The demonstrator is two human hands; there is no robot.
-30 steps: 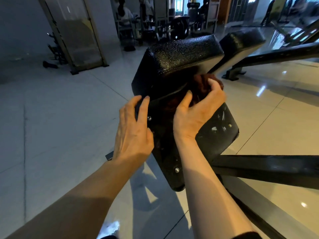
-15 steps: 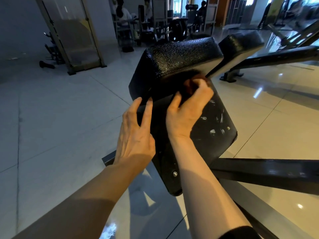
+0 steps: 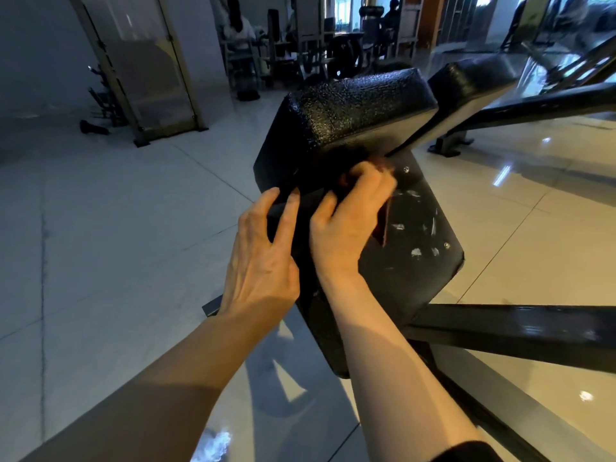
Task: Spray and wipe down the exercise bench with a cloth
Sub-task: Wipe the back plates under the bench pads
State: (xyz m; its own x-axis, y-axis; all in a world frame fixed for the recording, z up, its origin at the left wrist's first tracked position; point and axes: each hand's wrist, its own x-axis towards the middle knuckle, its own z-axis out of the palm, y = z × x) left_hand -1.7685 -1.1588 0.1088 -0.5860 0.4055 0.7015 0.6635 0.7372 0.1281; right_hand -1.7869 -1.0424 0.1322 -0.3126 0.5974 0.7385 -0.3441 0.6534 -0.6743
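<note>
Two hands on the bench: right hand clenches a cloth, left hand rests flat, grip released, at its left edge.

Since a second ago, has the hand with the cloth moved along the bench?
Yes. The right hand with the cloth has slid left along the bench, away from the upper screw, nearer the left hand.

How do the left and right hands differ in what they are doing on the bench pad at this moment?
The right hand curls round a dark reddish cloth and presses it against the bench pad; the left hand holds nothing. The left hand's fingers lie fairly straight along the pad's near edge, while the right hand's fingers are bent. Both hands touch the same black pad.
</note>
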